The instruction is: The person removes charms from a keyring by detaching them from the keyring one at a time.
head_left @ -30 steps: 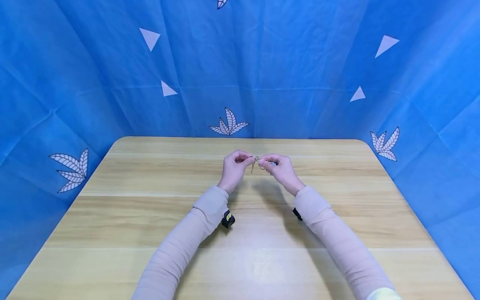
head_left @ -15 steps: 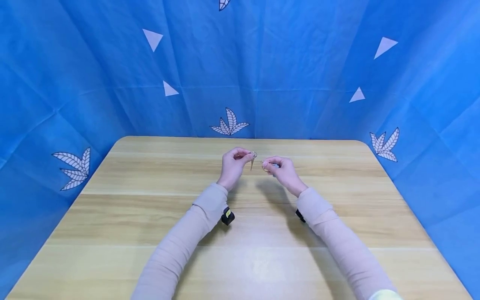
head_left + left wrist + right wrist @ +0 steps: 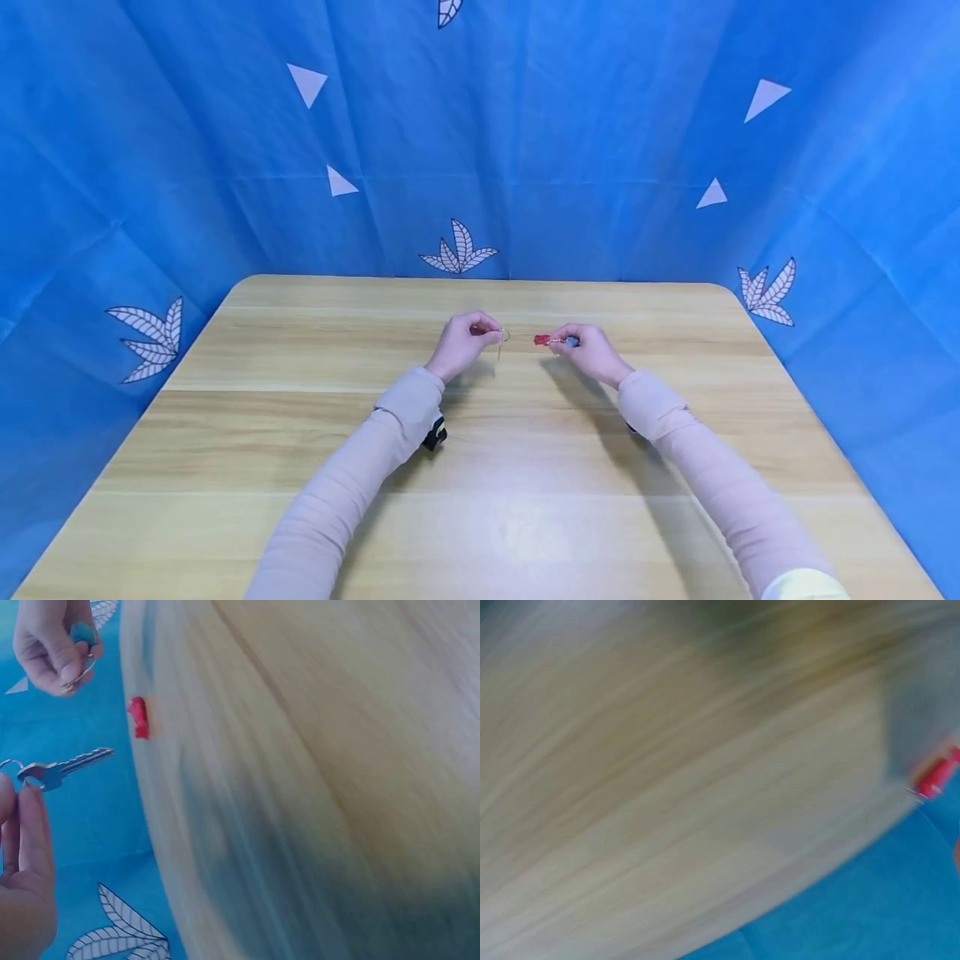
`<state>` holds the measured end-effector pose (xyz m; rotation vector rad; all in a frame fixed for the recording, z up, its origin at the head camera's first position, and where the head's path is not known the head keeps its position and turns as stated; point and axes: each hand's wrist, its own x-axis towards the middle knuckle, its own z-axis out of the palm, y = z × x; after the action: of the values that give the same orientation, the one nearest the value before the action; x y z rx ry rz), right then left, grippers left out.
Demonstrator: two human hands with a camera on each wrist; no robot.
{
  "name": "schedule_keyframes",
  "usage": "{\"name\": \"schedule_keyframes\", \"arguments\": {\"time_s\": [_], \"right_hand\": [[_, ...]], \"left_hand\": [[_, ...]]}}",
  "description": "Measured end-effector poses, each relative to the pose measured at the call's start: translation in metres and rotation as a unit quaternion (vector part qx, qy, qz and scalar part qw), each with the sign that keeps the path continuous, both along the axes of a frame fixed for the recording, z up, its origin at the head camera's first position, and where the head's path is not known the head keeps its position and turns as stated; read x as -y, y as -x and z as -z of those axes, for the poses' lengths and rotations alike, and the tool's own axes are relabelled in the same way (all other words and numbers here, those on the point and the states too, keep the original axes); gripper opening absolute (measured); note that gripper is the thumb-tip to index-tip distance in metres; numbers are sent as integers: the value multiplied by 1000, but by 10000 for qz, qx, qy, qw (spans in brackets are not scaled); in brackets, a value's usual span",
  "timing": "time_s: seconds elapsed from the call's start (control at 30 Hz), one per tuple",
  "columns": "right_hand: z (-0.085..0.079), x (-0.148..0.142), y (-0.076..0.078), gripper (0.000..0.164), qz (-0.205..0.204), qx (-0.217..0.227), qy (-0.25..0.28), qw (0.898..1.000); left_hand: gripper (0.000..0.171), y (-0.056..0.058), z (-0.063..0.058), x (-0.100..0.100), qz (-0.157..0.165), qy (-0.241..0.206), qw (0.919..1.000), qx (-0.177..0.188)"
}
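Between thumb and fingertips, my left hand (image 3: 459, 344) pinches a metal key (image 3: 64, 769) and its small ring (image 3: 10, 762); the key's toothed blade sticks out free. Across from it, my right hand (image 3: 591, 350) pinches a thin gold ring or chain (image 3: 91, 664), with a blue piece (image 3: 82, 633) showing by its fingers. A small red item (image 3: 542, 339) appears just left of the right fingertips; its kind and what joins it are unclear. The hands are apart, above the far half of the table. Only a sliver of the right hand shows in the blurred right wrist view.
The wood-grain table (image 3: 525, 467) has rounded far corners. Behind it and at both sides hangs a blue cloth (image 3: 570, 150) with white triangles and leaf prints. A dark wrist camera (image 3: 435, 433) sits under the left cuff.
Both hands, first close together at the key's ring, have separated: the right moved right, and the left shifted slightly left and nearer. The red item has come into view beside the right fingers.
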<state>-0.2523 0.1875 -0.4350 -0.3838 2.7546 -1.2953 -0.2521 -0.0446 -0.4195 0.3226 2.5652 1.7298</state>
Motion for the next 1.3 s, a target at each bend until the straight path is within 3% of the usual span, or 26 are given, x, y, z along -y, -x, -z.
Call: {"name": "schedule_keyframes", "arguments": {"time_s": [0.2,0.33,0.6,0.83,1.3], "right_hand": [[26,-4,9,15,-430,0,-476,9979],[28,-4,12,13,-601,-74,-639,9961],[32,5,21,19,-660,-130,-835,9942],[34,5,22,23,-750,-77,-780,9941],[28,-13,19,27,-457,5,-387,9982]], "left_hand": [[6,3,11,7,139,324,9991,234],[8,3,13,7,239,517,9977,356],[9,9,17,7,387,359,9970,572],[9,20,28,14,11,541,9958,734],[8,38,44,29,-330,1492,9878,303]]}}
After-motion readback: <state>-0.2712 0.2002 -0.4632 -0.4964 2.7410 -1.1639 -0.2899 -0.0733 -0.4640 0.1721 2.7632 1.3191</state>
